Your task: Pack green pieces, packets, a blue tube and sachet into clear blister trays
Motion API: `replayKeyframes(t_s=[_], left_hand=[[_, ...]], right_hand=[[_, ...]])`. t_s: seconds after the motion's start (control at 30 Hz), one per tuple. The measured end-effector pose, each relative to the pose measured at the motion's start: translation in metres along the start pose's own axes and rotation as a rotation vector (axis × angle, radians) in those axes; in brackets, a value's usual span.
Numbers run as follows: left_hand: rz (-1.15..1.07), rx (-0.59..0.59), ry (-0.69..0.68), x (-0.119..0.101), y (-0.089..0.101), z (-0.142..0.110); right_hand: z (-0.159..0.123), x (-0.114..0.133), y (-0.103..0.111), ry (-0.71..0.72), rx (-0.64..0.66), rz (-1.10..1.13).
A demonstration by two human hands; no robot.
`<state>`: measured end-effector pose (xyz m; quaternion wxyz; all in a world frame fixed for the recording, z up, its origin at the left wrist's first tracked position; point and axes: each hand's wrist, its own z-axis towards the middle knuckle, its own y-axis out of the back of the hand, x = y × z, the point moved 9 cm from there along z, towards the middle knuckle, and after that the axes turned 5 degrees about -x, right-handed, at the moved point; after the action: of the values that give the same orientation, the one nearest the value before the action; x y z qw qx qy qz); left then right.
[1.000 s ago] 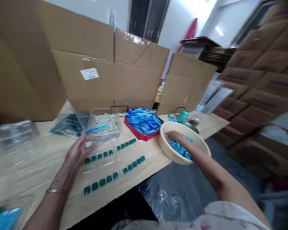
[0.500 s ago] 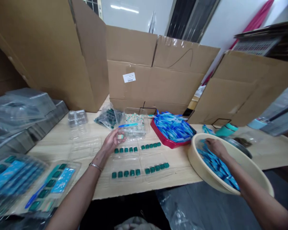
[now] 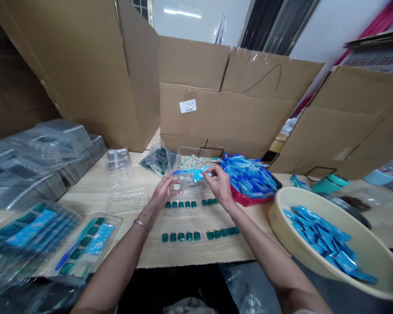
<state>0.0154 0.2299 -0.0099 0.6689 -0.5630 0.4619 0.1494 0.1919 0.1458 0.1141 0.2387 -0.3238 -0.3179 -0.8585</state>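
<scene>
My left hand [image 3: 163, 191] grips the left edge of a clear plastic tray [image 3: 190, 186] held above the table. In the tray a blue pen [image 3: 182, 171] lies along the far side, and a small striped block [image 3: 177, 186] sits near my left fingers. My right hand [image 3: 220, 184] pinches a light-blue printed packet [image 3: 199, 174] over the tray's right part, by the end of the pen. Below, more clear trays hold rows of dark green square pieces [image 3: 181, 237].
A cream basin [image 3: 281, 218] of blue packets stands at the right. Behind it sits a red tray [image 3: 245, 200] heaped with blue pens. Filled clear packs [image 3: 100, 240] and stacked plastic trays [image 3: 42, 161] occupy the left. Cardboard [image 3: 242, 117] walls the back.
My right hand has come out of the cream basin and moved left to the tray, bringing a blue packet. My left hand still holds the tray. The view has shifted slightly.
</scene>
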Motion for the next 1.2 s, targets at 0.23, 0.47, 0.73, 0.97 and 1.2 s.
replayKeyframes(t_s=[0.23, 0.47, 0.73, 0.97, 1.2], left_hand=[[-0.015, -0.007, -0.013, -0.002, -0.001, -0.001], [0.022, 0.002, -0.032, -0.008, -0.002, -0.003], [0.081, -0.048, -0.070, -0.015, -0.019, -0.016], [0.099, -0.260, -0.189, -0.054, 0.006, -0.091], [0.070, -0.773, -0.444, -0.114, 0.096, -0.256]], right_hand=[[-0.027, 0.016, -0.026, 0.340, 0.152, -0.514], [-0.029, 0.023, -0.027, 0.516, 0.300, -0.437], [-0.044, 0.046, -0.032, 0.739, 0.447, -0.472], [-0.051, 0.089, 0.003, 0.756, 0.268, -0.195], [-0.079, 0.087, -0.075, 0.677, 0.542, -0.035]])
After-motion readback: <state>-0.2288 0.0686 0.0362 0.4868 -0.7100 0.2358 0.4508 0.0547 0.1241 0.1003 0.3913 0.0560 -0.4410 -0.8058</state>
